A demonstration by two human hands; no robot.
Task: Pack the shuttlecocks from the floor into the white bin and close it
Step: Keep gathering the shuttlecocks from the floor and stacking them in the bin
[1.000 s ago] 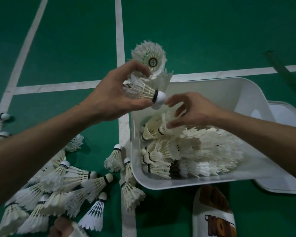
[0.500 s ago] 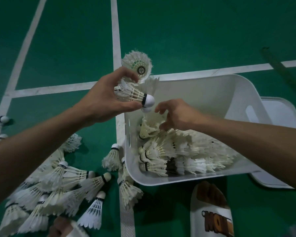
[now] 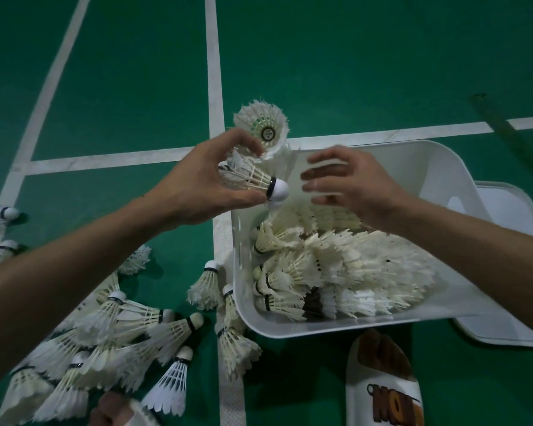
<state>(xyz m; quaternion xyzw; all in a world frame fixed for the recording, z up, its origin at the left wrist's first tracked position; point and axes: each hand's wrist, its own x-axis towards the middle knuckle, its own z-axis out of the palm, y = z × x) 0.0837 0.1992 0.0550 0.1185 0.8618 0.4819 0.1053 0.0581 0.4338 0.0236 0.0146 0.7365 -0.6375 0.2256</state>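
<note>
Left hand (image 3: 203,192) is pinched on a shuttlecock (image 3: 253,179), thumb below and fingers over the feathers, cork pointing right toward the bin (image 3: 428,167), and a 2nd cork seems tucked just under it, though I cannot tell how many it carries. Right hand (image 3: 354,186) hovers over the bin's near corner, fingers spread and blurred, holding nothing, just beside that cork but not touching it. The job here, by my read, is a hand-off: best to take the shuttle by the cork or the stems just behind the black band, not by the feather tips, and lay it cork-first along the rows so it nests. Inside the bin the shuttles (image 3: 336,265) lie in rough stacks, corks mostly toward the left wall, white feathers fanned and a bit frayed. A loose pile (image 3: 111,342) sits on the green floor (image 3: 351,56) to the left, a few leaning against the bin's outside wall, and 1 standing feathers-down beyond the left hand. The lid (image 3: 511,216) lies off to the right, partly under the bin. Plenty left to pack, I'd say.
</note>
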